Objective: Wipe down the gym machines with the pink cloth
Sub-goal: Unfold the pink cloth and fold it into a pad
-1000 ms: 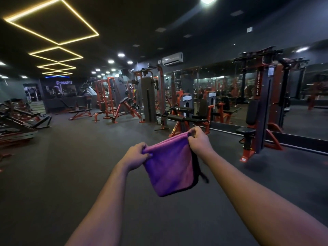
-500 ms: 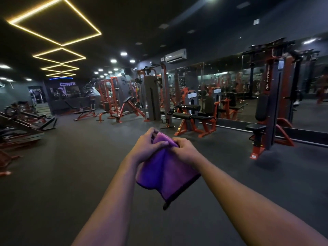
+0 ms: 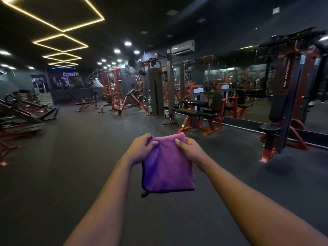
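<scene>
While the long mirrored wall (image 3: 248,82) and the dark rubber gym floor (image 3: 71,166) take up most of what I see, the machines are what matter, and none is within reach. Closest on my right stands the tall black-and-orange weight-stack machine with a padded black seat (image 3: 284,110). Further off, ahead and a little right of centre, sits the low orange-framed machine with black roller pads (image 3: 200,110). Both stand well apart from my outstretched arms, so I judge that wiping has not started and a walk toward one of them comes first.

Between my hands, out in front at mid-height, hangs the folded pink-purple microfibre cloth with a dark stitched edge (image 3: 168,167). Its top fold runs left to right across the two grips, and its longer side drops straight down to a small loop at the bottom left corner. My left hand (image 3: 140,150) pinches the upper left corner, thumb on the near face. My right hand (image 3: 190,150) is clenched on the upper right corner in the same way. Both hands lie about equally far from the cloth's middle, but the right one is on the side of the nearer machine, so I would lead with it.
</scene>
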{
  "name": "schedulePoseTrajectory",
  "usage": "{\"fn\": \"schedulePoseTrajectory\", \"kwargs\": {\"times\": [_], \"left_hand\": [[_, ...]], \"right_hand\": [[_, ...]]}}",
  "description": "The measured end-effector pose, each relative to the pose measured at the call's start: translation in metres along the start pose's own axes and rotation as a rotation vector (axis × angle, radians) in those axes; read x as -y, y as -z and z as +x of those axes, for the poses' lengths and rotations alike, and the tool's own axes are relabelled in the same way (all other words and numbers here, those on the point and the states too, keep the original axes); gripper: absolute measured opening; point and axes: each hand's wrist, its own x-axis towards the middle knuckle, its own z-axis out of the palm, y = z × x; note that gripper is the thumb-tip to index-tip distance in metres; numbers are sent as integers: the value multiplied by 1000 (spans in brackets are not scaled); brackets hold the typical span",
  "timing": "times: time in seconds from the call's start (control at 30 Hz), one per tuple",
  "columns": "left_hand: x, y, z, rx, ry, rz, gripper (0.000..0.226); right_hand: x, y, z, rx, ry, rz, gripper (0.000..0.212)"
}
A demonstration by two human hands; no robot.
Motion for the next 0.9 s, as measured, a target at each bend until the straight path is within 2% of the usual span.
{"fn": "schedulePoseTrajectory", "kwargs": {"times": [0.07, 0.2, 0.3, 0.4, 0.7, 0.9], "left_hand": [[17, -1, 40, -18, 9, -41, 15], [55, -5, 115, 103, 49, -56, 39], [86, -12, 167, 122, 60, -42, 33], [128, -23, 223, 62, 48, 6, 24], [267, -45, 387, -45, 3, 0, 18], [371, -43, 526, -60, 5, -28, 25]], "right_hand": [[-12, 4, 45, -27, 27, 36, 21], [-25, 10, 139, -76, 58, 41, 21], [-28, 8, 202, -104, 85, 34, 21], [-43, -5, 267, -126, 99, 24, 22], [-96, -62, 470, -210, 136, -5, 20], [-115, -107, 632, -261, 152, -16, 18]]}}
